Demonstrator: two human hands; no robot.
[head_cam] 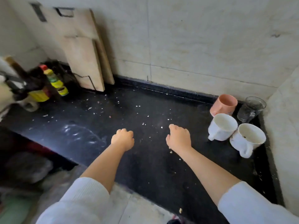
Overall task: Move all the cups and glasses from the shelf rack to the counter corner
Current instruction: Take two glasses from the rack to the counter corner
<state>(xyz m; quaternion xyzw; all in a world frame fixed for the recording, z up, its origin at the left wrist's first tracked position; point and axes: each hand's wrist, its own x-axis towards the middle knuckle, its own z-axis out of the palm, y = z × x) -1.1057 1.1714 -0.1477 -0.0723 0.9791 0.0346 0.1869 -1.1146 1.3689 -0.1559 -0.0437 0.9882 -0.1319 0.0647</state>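
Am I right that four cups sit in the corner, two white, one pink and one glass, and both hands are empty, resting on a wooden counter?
Almost. The head view shows a black counter, not a wooden one; the rest holds.

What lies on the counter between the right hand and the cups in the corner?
Nothing but scattered crumbs. The right hand has bare black counter up to the nearest white mug.
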